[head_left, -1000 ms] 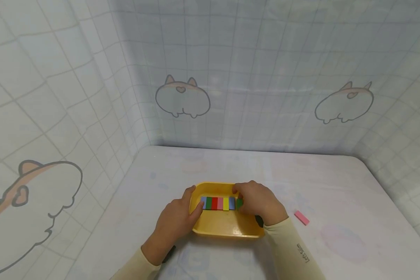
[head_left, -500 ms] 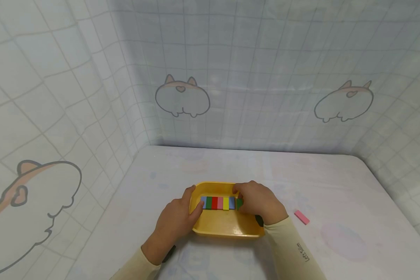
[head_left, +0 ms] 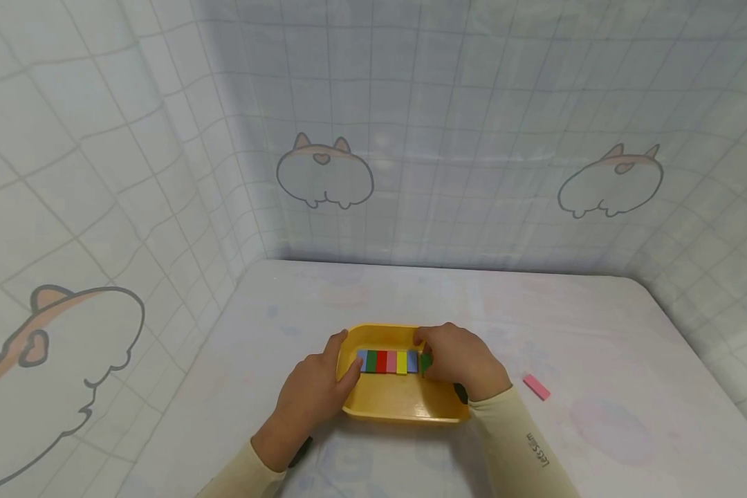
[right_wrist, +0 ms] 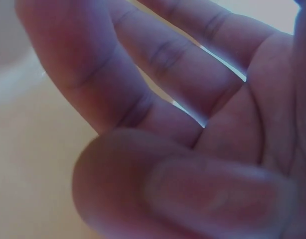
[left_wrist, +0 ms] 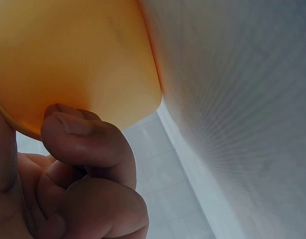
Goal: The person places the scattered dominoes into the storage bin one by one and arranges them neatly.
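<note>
A yellow tray (head_left: 398, 395) sits on the table in the head view. Inside it, along the far side, several coloured blocks stand in a row: blue, green, red (head_left: 382, 362), pink, yellow and blue. My left hand (head_left: 311, 389) grips the tray's left wall, thumb over the rim; the left wrist view shows its curled fingers (left_wrist: 88, 142) against the outside. At the row's right end, my right hand (head_left: 462, 357) pinches a green block (head_left: 425, 364), partly hidden by the fingers. The right wrist view shows only the thumb and fingers, not the block.
A single pink block (head_left: 537, 386) lies on the white table (head_left: 597, 332), right of the tray. Behind the table hangs a white gridded cloth (head_left: 460, 207) with cartoon prints, which also covers both sides.
</note>
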The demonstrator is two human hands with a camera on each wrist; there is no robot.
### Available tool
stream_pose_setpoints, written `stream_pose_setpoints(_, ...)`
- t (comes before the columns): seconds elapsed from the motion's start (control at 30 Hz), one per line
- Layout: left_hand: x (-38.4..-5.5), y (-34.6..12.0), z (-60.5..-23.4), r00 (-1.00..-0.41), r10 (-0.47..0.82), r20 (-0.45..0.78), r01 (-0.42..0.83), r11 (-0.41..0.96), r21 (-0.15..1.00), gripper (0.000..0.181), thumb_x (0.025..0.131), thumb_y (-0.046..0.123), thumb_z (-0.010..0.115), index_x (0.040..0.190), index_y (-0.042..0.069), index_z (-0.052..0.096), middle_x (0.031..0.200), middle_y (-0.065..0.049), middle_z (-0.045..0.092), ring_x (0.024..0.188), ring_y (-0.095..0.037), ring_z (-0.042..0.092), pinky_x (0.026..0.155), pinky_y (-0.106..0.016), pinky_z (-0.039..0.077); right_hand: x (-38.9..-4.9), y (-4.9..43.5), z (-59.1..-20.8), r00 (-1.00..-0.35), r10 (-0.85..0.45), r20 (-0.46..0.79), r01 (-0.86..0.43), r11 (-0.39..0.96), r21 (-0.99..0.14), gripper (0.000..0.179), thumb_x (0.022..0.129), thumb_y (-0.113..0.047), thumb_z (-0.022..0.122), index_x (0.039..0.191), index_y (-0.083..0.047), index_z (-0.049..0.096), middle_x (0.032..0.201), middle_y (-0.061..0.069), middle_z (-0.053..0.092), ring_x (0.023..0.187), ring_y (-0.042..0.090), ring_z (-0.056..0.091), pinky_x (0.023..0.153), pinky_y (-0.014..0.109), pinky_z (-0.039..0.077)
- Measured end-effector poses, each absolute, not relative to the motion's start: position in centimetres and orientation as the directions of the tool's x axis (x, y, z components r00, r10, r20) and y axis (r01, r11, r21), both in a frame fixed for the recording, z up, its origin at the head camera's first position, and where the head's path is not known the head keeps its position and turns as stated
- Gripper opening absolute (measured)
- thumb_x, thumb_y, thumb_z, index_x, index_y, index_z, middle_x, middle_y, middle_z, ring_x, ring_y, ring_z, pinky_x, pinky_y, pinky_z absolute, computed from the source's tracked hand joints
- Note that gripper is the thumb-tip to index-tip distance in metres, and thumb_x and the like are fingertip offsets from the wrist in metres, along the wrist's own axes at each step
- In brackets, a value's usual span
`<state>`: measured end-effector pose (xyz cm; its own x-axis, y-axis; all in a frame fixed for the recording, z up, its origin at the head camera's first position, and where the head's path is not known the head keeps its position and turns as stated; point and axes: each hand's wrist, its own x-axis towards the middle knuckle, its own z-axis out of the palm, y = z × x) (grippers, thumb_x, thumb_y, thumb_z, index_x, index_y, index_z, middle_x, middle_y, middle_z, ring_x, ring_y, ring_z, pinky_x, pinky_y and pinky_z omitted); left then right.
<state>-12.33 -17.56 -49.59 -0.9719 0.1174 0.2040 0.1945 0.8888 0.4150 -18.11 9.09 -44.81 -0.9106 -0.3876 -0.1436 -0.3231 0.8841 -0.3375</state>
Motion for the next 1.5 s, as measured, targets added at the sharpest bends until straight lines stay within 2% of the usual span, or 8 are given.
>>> stream_pose_setpoints(0.47,-12.18,-17.59,-49.51,-0.976,0.117,0.185,0.187,0.889,0.419,0.07,0.106,0.062,0.049,0.154,0.012,0.047,0.064,0.004,0.05,0.058,-0.014,0.049,0.061,-0.036,0.053,-17.63,8.71,-44.55,-0.937,-0.327,-0.124,-0.29,0.925,-0.247,0.049,0.077,-0.02,0.092,0.122,-0.021,0.075,0.1,-0.005,0.07,0.084,0.02,0.056,0.077,0.043,0.052)
stream_pose_setpoints(0.67,-12.12,-17.58,-49.44,-0.975,0.118,0.187,0.188,0.886,0.424,0.069,0.106,0.061,0.05,0.154,0.012,0.047,0.062,0.005,0.048,0.056,-0.014,0.048,0.059,-0.034,0.051,-17.45,8.64,-44.43,-0.931,-0.342,-0.129,-0.307,0.923,-0.234,0.048,0.077,-0.02,0.091,0.123,-0.02,0.075,0.1,-0.004,0.07,0.083,0.02,0.056,0.075,0.043,0.052)
stream_pose_setpoints(1.1,-11.94,-17.51,-49.13,-0.972,0.117,0.205,0.196,0.885,0.422,0.067,0.106,0.057,0.054,0.154,0.01,0.048,0.06,0.005,0.048,0.054,-0.014,0.048,0.056,-0.033,0.048,-17.49,8.68,-44.33,-0.926,-0.352,-0.139,-0.313,0.918,-0.243,0.048,0.076,-0.021,0.091,0.121,-0.019,0.075,0.098,-0.004,0.069,0.083,0.02,0.056,0.071,0.041,0.05)
stream_pose_setpoints(1.37,-11.99,-17.37,-49.13,-0.972,0.112,0.205,0.191,0.888,0.419,0.067,0.106,0.059,0.053,0.153,0.011,0.048,0.064,0.005,0.05,0.057,-0.014,0.049,0.059,-0.035,0.051,-17.6,8.77,-44.3,-0.922,-0.357,-0.15,-0.307,0.91,-0.28,0.05,0.077,-0.021,0.091,0.124,-0.018,0.075,0.103,-0.004,0.07,0.086,0.019,0.056,0.075,0.041,0.051)
stream_pose_setpoints(1.5,-12.03,-17.27,-49.11,-0.975,0.106,0.197,0.181,0.892,0.415,0.066,0.106,0.058,0.053,0.153,0.011,0.048,0.064,0.004,0.051,0.057,-0.014,0.049,0.06,-0.036,0.052,-17.73,8.85,-44.21,-0.917,-0.369,-0.152,-0.315,0.904,-0.29,0.05,0.079,-0.022,0.09,0.126,-0.019,0.074,0.097,-0.007,0.069,0.086,0.018,0.056,0.075,0.04,0.051)
